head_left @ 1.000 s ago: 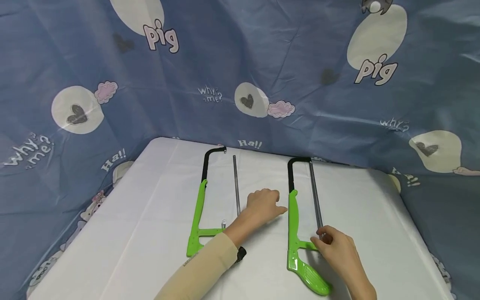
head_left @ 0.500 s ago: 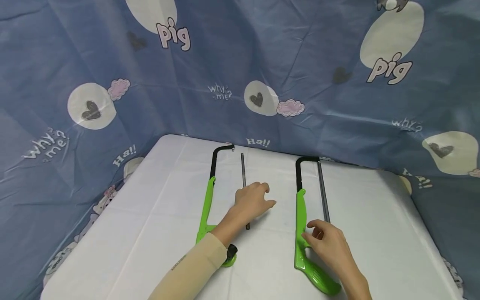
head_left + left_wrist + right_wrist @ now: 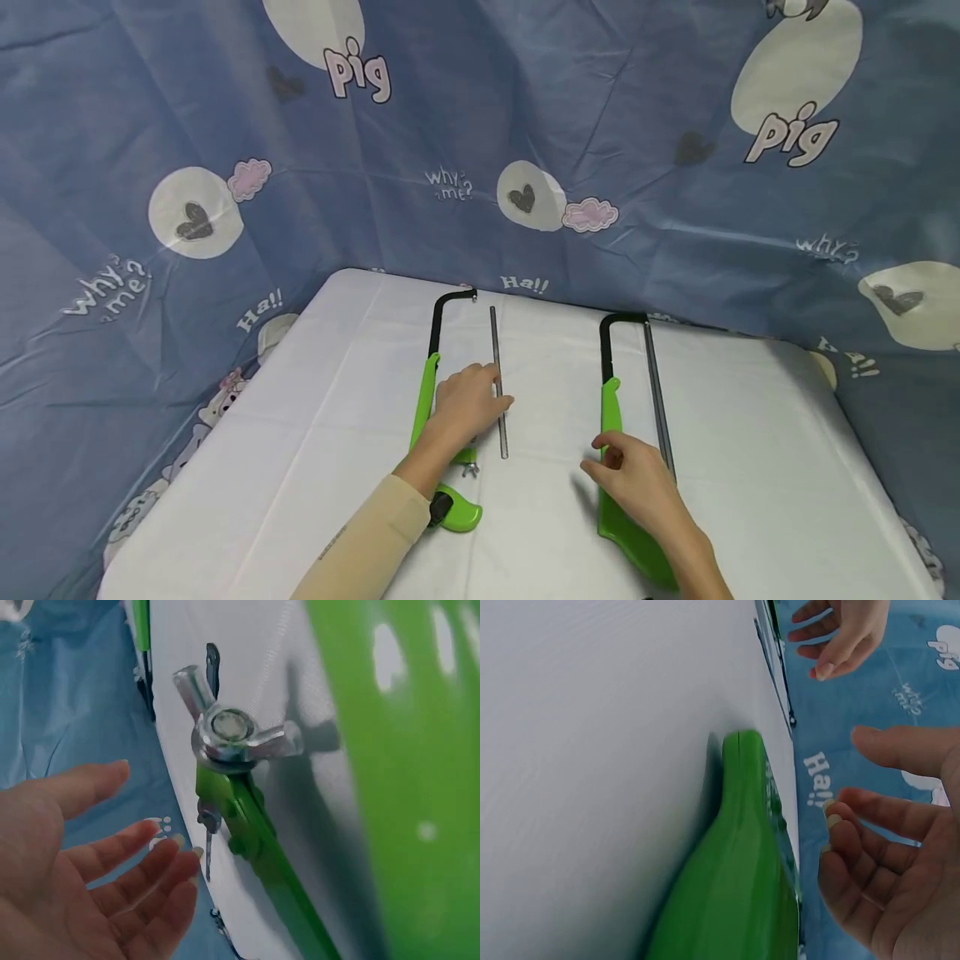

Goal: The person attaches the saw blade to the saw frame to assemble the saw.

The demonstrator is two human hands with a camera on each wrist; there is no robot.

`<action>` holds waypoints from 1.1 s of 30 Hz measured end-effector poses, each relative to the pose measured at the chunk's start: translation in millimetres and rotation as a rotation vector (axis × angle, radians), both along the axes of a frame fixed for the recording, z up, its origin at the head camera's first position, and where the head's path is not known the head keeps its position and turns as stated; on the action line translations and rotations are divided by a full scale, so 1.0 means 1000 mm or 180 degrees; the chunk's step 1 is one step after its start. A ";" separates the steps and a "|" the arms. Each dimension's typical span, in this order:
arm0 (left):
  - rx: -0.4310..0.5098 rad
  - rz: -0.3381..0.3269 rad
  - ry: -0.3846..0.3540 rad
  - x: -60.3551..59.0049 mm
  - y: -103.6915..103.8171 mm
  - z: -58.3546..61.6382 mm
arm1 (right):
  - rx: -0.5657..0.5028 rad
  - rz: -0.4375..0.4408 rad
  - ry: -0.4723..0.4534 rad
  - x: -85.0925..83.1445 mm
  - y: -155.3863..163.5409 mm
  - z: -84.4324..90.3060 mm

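Two green hacksaws with black bows lie side by side on the white table. The left saw has no blade fitted; a loose grey blade lies just right of it. My left hand hovers over that saw's frame with relaxed fingers, its fingertips by the loose blade, holding nothing. The left wrist view shows the open left hand beside the saw's wing nut. The right saw carries its blade. My right hand floats empty above the right saw's handle.
Blue cartoon-print cloth hangs around the table at the back and on both sides. Bare white tabletop lies left of the left saw, between the two saws, and right of the right saw.
My left hand has moved left, from beside the right saw to over the left saw and loose blade. My right hand has come off the right saw's blade end and drawn back, fingers loosened.
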State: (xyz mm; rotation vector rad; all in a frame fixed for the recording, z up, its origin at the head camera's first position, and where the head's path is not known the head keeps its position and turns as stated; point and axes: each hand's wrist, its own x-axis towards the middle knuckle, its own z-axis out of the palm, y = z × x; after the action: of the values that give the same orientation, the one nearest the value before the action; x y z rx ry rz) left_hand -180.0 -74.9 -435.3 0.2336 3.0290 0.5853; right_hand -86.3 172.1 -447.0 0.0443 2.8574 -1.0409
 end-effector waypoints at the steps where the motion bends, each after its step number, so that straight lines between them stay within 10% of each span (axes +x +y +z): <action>1: 0.0001 0.0017 0.0004 -0.001 -0.003 -0.001 | -0.0011 0.0000 -0.0005 -0.001 -0.002 0.000; 33: 0.0342 0.0551 -0.0341 -0.002 -0.085 -0.007 | -0.0292 0.0698 -0.0137 -0.048 -0.077 -0.010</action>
State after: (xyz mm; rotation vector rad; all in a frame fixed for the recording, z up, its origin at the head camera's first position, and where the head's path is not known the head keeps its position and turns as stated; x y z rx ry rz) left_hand -181.6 -159.7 -441.9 -0.0557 2.9361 0.7477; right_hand -134.0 94.8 -457.5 -0.2444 2.6965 -1.1078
